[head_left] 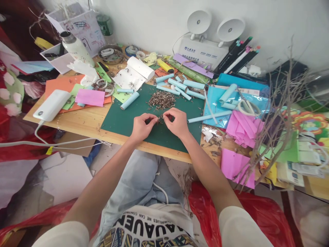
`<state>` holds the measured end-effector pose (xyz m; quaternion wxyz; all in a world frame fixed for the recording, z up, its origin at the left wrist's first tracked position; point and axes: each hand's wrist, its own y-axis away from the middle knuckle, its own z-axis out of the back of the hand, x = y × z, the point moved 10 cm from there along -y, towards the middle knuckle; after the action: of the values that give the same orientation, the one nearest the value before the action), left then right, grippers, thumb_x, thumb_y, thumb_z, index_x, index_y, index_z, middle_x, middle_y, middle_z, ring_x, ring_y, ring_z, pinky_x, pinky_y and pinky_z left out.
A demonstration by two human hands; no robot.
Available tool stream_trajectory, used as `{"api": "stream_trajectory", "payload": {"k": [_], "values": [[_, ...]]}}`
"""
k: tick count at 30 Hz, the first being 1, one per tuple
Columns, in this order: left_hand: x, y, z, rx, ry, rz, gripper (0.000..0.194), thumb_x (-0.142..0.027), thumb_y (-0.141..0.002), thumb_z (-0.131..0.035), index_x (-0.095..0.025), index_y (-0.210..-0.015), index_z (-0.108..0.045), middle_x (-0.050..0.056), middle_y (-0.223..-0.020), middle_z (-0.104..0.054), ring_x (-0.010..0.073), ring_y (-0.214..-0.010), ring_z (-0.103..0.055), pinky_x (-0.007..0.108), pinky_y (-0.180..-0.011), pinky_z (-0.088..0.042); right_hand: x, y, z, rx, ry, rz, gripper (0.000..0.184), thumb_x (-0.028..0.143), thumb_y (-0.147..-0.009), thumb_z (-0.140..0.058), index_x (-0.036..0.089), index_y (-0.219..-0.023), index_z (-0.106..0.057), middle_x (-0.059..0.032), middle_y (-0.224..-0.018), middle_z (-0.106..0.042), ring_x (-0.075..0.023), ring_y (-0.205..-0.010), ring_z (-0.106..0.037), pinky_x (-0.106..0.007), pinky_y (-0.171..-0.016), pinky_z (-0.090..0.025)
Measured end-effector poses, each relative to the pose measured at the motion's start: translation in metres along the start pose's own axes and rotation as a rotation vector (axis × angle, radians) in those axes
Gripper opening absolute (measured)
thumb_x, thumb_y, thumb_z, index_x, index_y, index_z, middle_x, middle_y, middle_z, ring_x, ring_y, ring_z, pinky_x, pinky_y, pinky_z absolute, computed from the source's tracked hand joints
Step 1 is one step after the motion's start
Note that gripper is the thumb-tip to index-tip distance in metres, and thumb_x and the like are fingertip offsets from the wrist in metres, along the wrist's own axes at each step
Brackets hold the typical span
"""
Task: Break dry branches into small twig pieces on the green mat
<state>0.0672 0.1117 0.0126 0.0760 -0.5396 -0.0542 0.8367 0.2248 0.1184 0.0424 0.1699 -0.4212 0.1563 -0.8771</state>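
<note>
My left hand (143, 126) and my right hand (178, 122) meet over the green cutting mat (120, 120), each closed in a pinch. Between their fingertips are small dry twig bits (160, 119), too fine to make out singly. Just beyond my fingers lies a heap of broken brown twig bits (161, 100). Several light-blue paper tubes (182, 92) are strewn behind the heap, and another blue tube (130, 100) rests to its left. A long thin blue tube (209, 116) lies to the right of my right hand.
A white power bank (52, 107) with a cable sits at the left. White scissors (248, 106), pink crepe paper (243, 127) and tall dry branches (277, 113) crowd the right. A bottle (77, 48) and an emergency light (202, 51) stand at the back.
</note>
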Motion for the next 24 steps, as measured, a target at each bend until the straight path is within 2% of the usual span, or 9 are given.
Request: {"api": "stream_trajectory", "payload": {"k": [4,9,12,20,24], "values": [[0.002,-0.001,-0.001,0.003,-0.004,-0.006,0.022,-0.038,-0.084,-0.062,-0.019,-0.083,-0.073,0.003,-0.078,-0.071,0.015,-0.066,-0.057,0.029,-0.065,-0.044,0.006,-0.001,-0.006,0.095,-0.017,0.04,0.014,0.021,-0.084,-0.059,0.021,-0.08,-0.072,-0.0031,-0.078,-0.07,-0.0166,-0.067,-0.061,-0.031,-0.068,-0.048],[0.0,-0.002,-0.002,0.01,-0.005,-0.024,0.02,-0.037,-0.084,-0.061,-0.02,-0.082,-0.073,0.003,-0.077,-0.071,0.0156,-0.067,-0.058,0.03,-0.067,-0.044,0.011,-0.001,-0.005,0.112,-0.047,0.051,0.012,0.024,-0.083,-0.063,0.021,-0.088,-0.073,-0.0037,-0.083,-0.07,-0.0174,-0.069,-0.061,-0.032,-0.07,-0.05],[-0.002,-0.002,-0.002,0.017,-0.011,-0.033,0.019,-0.035,-0.085,-0.062,-0.02,-0.081,-0.073,0.003,-0.077,-0.071,0.0155,-0.067,-0.058,0.029,-0.066,-0.043,0.012,-0.001,-0.007,0.124,-0.071,0.062,0.009,0.024,-0.083,-0.064,0.022,-0.084,-0.073,-0.0031,-0.082,-0.07,-0.0166,-0.068,-0.061,-0.031,-0.069,-0.049],[-0.007,-0.002,-0.003,0.028,-0.013,-0.06,0.012,-0.028,-0.083,-0.065,-0.021,-0.08,-0.073,0.002,-0.078,-0.07,0.0151,-0.071,-0.059,0.029,-0.071,-0.046,0.015,0.001,-0.012,0.104,-0.043,0.077,0.012,0.017,-0.083,-0.057,0.02,-0.076,-0.066,-0.0025,-0.074,-0.065,-0.0155,-0.065,-0.058,-0.029,-0.066,-0.045],[-0.003,-0.001,-0.002,0.019,-0.003,-0.047,0.013,-0.03,-0.084,-0.065,-0.02,-0.081,-0.073,0.002,-0.08,-0.07,0.0146,-0.07,-0.059,0.028,-0.07,-0.045,0.009,-0.001,-0.006,0.04,0.005,0.043,0.013,0.016,-0.083,-0.055,0.019,-0.076,-0.065,-0.0029,-0.073,-0.064,-0.0157,-0.065,-0.057,-0.029,-0.066,-0.043]]}}
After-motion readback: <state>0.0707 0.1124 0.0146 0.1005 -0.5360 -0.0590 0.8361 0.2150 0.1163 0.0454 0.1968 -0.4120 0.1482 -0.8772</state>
